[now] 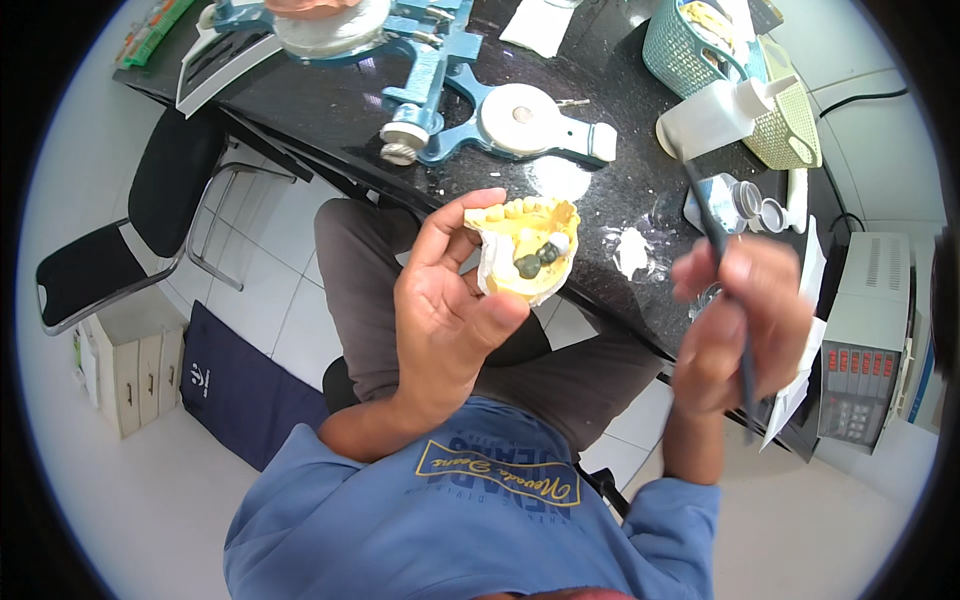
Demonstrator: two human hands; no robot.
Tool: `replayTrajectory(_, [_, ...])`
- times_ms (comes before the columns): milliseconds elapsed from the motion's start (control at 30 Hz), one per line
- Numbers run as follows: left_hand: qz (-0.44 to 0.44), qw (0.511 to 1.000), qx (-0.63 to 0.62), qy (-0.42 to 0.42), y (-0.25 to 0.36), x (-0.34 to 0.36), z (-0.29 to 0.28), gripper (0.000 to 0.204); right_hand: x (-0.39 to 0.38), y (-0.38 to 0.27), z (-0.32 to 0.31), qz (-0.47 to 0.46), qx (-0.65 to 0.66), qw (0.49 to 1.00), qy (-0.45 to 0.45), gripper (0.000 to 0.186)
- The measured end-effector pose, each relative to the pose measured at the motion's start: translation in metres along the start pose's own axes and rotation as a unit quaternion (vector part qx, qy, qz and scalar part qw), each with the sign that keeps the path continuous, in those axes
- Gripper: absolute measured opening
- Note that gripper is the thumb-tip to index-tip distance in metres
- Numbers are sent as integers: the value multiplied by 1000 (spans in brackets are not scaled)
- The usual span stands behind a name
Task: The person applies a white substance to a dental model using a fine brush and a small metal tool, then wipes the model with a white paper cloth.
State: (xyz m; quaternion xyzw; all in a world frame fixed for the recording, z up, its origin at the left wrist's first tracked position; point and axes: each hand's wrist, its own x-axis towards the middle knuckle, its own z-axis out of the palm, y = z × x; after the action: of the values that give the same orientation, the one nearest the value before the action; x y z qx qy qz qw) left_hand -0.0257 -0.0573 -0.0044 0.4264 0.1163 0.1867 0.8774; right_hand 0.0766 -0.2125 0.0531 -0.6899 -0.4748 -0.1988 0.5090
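Observation:
A yellow and white dental cast rests in my left hand, gripped between the thumb and fingers. Yellow teeth line its far side, and dark grey crowns with a whitish one beside them sit at its right. Away to the right, my right hand is closed around a long, thin, dark tool, held like a pen. Motion smears both this hand and the tool, so the tip's kind cannot be made out. The tool is apart from the cast.
On the black table lie a blue articulator, white powder, a squeeze bottle and an opened small jar. Teal and pale green baskets stand far right, a grey control unit nearer. A black chair is left.

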Motion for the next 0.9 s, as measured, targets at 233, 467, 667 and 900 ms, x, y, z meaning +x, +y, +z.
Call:
replayTrajectory(233, [12, 1000, -9, 8, -4, -1, -1, 86, -57, -5, 15, 10, 30, 999, 36, 24])
replayTrajectory(467, [-2, 995, 67, 75, -6, -1, 7, 103, -58, 2, 17, -12, 64, 998, 16, 27])
replayTrajectory(667, [1, 994, 64, 84, -6, -1, 11, 104, -55, 5, 16, -22, 64, 998, 8, 27])
replayTrajectory(900, [11, 994, 67, 86, -8, -2, 13, 104, -54, 5, 17, -21, 59, 998, 11, 27])
